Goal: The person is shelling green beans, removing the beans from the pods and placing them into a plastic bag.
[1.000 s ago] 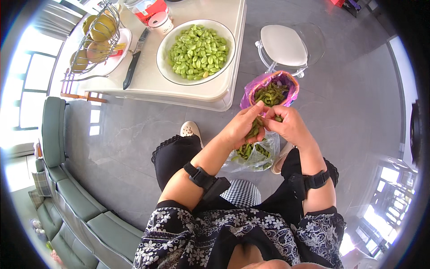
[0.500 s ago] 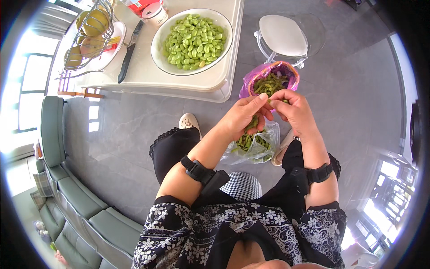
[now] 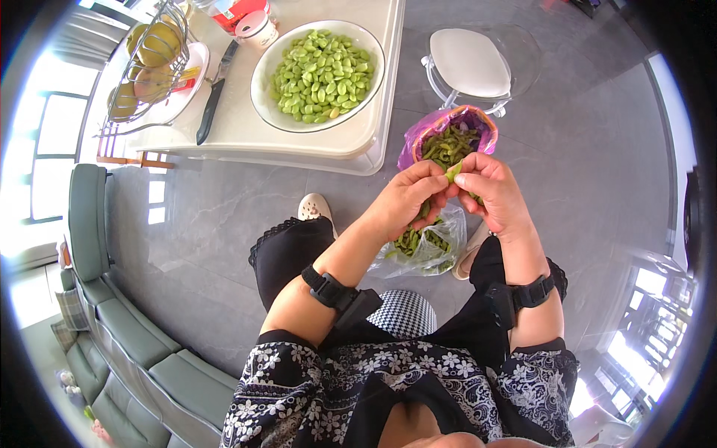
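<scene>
Between my two hands, a light green bean pod (image 3: 453, 172) is pinched at the thumbs and fingertips. My left hand (image 3: 407, 198) is closed on one end of it, with more green pods partly showing under its curled fingers. My right hand (image 3: 497, 196) grips the other end, and a bit of green shows below its fingers. Just beyond the fingertips stands a purple bag-lined bin (image 3: 489, 128) full of darker pods or husks. Below the hands, a clear plastic bag (image 3: 448, 257) holds more green pods, partly hidden by my left hand.
On the table (image 3: 231, 147) at the upper left sit a white bowl (image 3: 261, 97) of shelled green beans, a black-handled knife (image 3: 210, 112), a small cup (image 3: 256, 30) and a wire fruit basket (image 3: 183, 56). A white-seated stool (image 3: 470, 63) stands beyond the bin. Green sofa (image 3: 134, 325) at left.
The light green pod now shows clearly between my fingertips, where earlier only a small green bit was visible. My left hand has turned and lowered slightly.
</scene>
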Action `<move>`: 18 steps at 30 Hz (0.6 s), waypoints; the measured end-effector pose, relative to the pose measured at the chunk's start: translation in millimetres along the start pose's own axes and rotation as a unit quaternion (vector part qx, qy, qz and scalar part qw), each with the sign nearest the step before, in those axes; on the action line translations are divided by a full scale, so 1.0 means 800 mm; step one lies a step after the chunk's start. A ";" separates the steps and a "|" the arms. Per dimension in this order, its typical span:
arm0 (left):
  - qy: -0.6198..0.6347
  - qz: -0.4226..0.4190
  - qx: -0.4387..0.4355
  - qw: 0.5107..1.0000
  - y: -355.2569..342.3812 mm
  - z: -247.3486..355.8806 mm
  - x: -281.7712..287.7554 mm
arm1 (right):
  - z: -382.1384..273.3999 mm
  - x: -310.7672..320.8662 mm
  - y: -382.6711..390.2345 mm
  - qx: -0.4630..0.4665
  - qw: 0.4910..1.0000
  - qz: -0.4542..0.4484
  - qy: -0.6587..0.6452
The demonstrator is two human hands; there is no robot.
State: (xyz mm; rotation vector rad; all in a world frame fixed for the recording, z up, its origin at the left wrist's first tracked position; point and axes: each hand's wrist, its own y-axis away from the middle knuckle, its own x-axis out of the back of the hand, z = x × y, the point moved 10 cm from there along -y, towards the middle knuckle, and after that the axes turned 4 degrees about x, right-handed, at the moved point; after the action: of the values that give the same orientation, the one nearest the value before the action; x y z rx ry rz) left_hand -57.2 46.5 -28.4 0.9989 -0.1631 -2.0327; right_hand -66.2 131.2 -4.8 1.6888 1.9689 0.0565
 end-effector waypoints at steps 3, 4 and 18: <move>0.041 -0.010 -0.011 0.999 0.003 0.004 -0.007 | -0.003 -0.003 0.001 0.006 1.000 -0.014 -0.011; 0.046 -0.020 -0.015 0.999 0.003 0.005 -0.010 | -0.005 -0.005 0.002 0.013 1.000 -0.016 -0.019; 0.048 -0.021 -0.035 0.998 0.005 0.008 -0.008 | -0.004 -0.007 0.003 0.023 0.999 0.000 -0.022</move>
State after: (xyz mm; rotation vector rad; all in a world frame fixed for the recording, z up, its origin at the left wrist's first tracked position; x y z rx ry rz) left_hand -57.1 47.3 -18.1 1.0614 -0.0199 -2.0100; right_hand -64.8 127.5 0.7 1.7052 1.9511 -0.0272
